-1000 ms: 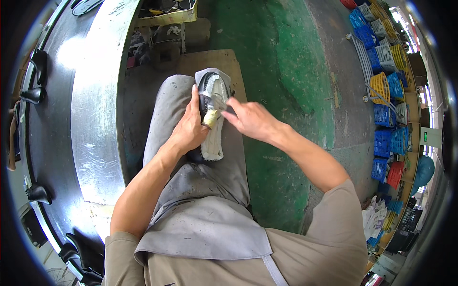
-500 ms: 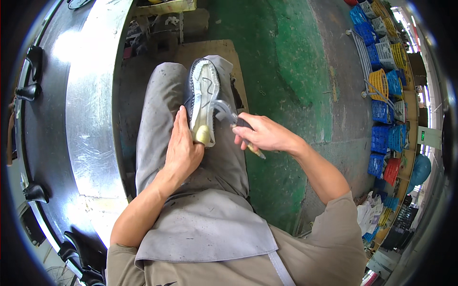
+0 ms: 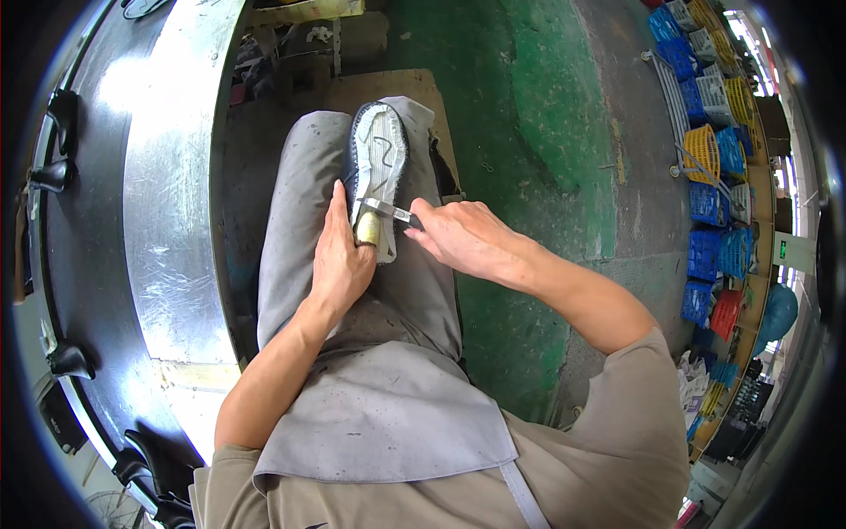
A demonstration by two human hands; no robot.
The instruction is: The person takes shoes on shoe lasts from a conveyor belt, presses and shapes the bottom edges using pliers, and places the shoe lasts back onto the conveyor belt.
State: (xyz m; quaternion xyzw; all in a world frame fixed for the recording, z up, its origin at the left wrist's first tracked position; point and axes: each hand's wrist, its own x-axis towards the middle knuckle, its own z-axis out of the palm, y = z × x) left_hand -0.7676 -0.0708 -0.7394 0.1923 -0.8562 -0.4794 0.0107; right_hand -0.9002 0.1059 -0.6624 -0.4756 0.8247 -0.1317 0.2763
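A dark shoe (image 3: 381, 145) lies sole up along my right thigh, its toe pointing away from me. Pale ribbed material covers its underside, with a dark wavy line on it and stitching along the rim. My left hand (image 3: 342, 260) presses against its left side, fingers straight and together. A yellowish rounded cylinder (image 3: 367, 228) rests over the heel part where my left thumb lies, and seems to cover that thumb. In my right hand (image 3: 467, 236) is a metal pincers-like tool (image 3: 386, 210), its narrow head across the sole just above the cylinder. The grip is mostly hidden by my fingers.
A metal-edged workbench (image 3: 172, 220) runs along my left, with several black shoe-shaped pieces (image 3: 62, 119) on its far side. A grey apron (image 3: 388, 414) covers my lap. Shelves with coloured baskets (image 3: 702, 154) stand at the right beyond a green floor (image 3: 511, 344).
My right hand has moved left and slightly up, and the tool head has swung from beside the shoe onto the sole. The yellowish cylinder has shifted slightly up along the heel.
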